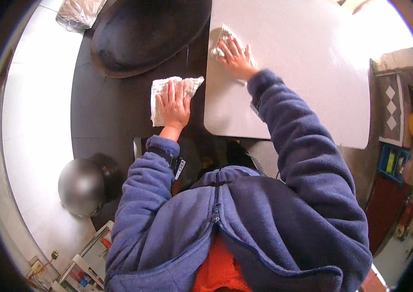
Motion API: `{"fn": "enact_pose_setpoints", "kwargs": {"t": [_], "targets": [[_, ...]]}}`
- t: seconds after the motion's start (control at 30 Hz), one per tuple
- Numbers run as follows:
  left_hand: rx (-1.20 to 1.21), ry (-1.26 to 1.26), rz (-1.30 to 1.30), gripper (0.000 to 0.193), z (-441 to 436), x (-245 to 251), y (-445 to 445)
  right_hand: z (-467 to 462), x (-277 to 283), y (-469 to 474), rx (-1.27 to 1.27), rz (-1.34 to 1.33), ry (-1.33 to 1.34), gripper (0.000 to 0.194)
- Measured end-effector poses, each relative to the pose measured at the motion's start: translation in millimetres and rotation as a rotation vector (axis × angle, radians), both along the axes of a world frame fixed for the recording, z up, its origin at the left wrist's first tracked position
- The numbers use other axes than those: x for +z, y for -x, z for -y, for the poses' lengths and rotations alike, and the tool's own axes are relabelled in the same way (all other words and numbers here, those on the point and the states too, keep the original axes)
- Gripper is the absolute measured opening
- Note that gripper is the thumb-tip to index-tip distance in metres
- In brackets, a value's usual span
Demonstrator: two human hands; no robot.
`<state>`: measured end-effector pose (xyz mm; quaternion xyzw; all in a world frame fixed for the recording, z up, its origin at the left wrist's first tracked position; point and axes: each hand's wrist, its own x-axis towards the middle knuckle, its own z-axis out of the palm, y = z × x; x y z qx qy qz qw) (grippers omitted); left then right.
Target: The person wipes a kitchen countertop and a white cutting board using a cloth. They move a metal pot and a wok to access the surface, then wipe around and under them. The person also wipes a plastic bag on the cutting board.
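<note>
My left hand (175, 107) lies flat with spread fingers on a folded white cloth (158, 87), which rests on a dark tabletop (129, 109). Under my right hand (238, 60) is a second, crumpled whitish cloth (224, 34), pressed against the left part of a light grey board or tabletop (294, 91) with rounded corners. Neither hand's fingers are closed around its cloth. Both arms reach forward in blue fleece sleeves.
A large dark oval pan or tray (148, 33) is beyond my left hand. A plastic-wrapped package (80, 12) sits at the upper left. A dark round object, partly blurred, stands at the left. A blue basket (394, 162) is at the right.
</note>
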<state>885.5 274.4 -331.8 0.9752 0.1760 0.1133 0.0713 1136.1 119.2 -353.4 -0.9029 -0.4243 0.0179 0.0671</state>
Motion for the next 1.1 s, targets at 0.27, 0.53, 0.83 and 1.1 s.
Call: {"fn": "enact_pose_setpoints", "kwargs": {"t": [0.27,0.53,0.83,1.1], "targets": [[-0.19,-0.01,0.104,0.05,-11,0,27,28,21,168,-0.011,-0.039,-0.185,0.062],[-0.287,-0.102,0.183,0.051,-20,13,63,194,40,169,-0.26,0.14,-0.192,0.058],[0.056,-0.118,0.039,0.049,-23,22,63,275,41,150,-0.617,0.183,0.046,0.065],[-0.056,-0.112,0.101,0.049,-19,5,61,62,54,210,0.021,0.078,-0.214,0.057]]}}
